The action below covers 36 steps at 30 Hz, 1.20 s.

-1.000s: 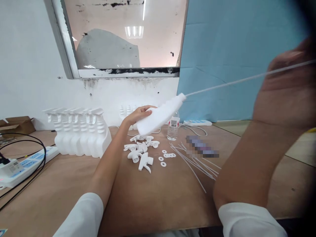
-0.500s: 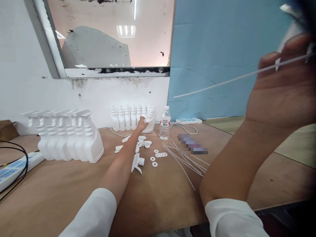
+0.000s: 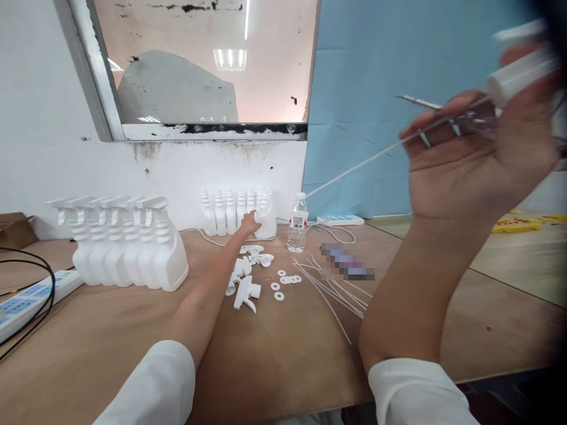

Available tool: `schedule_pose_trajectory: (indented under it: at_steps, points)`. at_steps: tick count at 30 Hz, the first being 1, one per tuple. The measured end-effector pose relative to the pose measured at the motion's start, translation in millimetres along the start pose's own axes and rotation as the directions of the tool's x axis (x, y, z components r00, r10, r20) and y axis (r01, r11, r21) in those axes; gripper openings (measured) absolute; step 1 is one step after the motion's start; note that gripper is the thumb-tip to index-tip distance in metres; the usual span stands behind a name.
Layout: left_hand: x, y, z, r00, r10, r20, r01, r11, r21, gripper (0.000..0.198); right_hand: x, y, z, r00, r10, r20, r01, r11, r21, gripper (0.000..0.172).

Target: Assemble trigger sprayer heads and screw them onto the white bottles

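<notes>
My right hand (image 3: 465, 168), right of the clear bottle (image 3: 297, 223), grips a sprayer head (image 3: 516, 79) and tube (image 3: 354, 175). Left of that bottle: sprayer-topped bottles (image 3: 133, 260), contents hidden. It holds clear liquid (image 3: 295, 242). Behind, leftward: headless bottles (image 3: 230, 215), my left hand (image 3: 251, 224) there, grip undeterminable.

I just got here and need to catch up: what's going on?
A person's right hand holds up what looks like a white trigger sprayer with a long tube. The left hand is at the row of triggerless white bottles by the wall; whether it grips one is unclear. Bottles fitted with sprayers stand at left; loose sprayers, washers and thin tubes lie on the table.
</notes>
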<state>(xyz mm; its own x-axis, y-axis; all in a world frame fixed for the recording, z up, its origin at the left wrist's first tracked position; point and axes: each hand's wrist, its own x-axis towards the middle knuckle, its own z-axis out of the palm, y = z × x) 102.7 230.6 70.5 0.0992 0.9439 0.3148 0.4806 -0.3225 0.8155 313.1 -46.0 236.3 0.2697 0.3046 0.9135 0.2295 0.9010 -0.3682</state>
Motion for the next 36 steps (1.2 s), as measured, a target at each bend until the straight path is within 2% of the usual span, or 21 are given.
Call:
schedule_pose_trajectory:
  at_steps: [2,3,7,9,11,12,13,15,19,22,28,32,34,36]
  points:
    - [-9,12,-11.2,0.998,0.06,-0.008,-0.061,0.995,-0.076,0.043,-3,-1,14,0.998,-0.049,-0.045,0.057,0.98,0.192,0.022]
    - [-15,20,-17.9,0.996,0.09,-0.01,-0.091,0.989,-0.118,0.04,-3,0,21,0.999,-0.037,-0.033,0.044,0.969,0.241,0.021]
    - [-42,58,-55.4,0.977,0.215,-0.001,-0.207,0.94,-0.272,0.025,-7,17,51,0.985,0.085,0.148,-0.116,0.969,0.218,0.026]
    - [-58,80,-78.8,0.958,0.287,-0.019,-0.275,0.896,-0.35,0.023,-10,30,66,0.957,0.171,0.235,-0.21,0.965,0.155,0.026]
    - [-78,100,-101.4,0.907,0.419,-0.048,-0.381,0.766,-0.518,0.027,-15,44,81,0.927,0.259,0.27,-0.277,0.961,0.029,0.028]
    - [-88,108,-111.1,0.881,0.468,-0.069,-0.424,0.718,-0.552,0.03,-18,49,89,0.921,0.28,0.271,-0.281,0.959,-0.034,0.029]
    - [-98,116,-119.3,0.863,0.498,-0.082,-0.453,0.695,-0.558,0.033,-21,53,96,0.918,0.289,0.273,-0.275,0.957,-0.091,0.029]
    - [-115,128,-130.1,0.852,0.518,-0.079,-0.48,0.71,-0.515,0.038,-28,57,107,0.909,0.292,0.299,-0.245,0.952,-0.185,0.028]
    - [-133,136,-132.1,0.841,0.538,-0.055,-0.521,0.778,-0.35,0.037,-36,50,118,0.892,0.261,0.368,-0.167,0.949,-0.267,0.026]
    - [-136,135,-127.2,0.814,0.57,-0.11,-0.578,0.779,-0.242,0.037,-38,41,118,0.905,0.205,0.373,-0.104,0.956,-0.273,0.028]
    - [-141,135,-126.9,0.747,0.62,-0.241,-0.652,0.754,-0.083,0.036,-40,43,116,0.919,0.203,0.339,-0.091,0.944,-0.318,0.03]
    - [-143,135,-130.9,0.731,0.609,-0.306,-0.65,0.759,-0.042,0.031,-39,51,116,0.943,0.203,0.265,-0.091,0.92,-0.381,0.03]
    - [-142,135,-132.4,0.736,0.602,-0.31,-0.641,0.767,-0.034,0.029,-38,52,115,0.928,0.232,0.29,-0.098,0.905,-0.413,0.032]
    - [-140,135,-133.6,0.746,0.592,-0.304,-0.634,0.771,-0.055,0.028,-36,50,113,0.89,0.303,0.341,-0.136,0.889,-0.437,0.035]
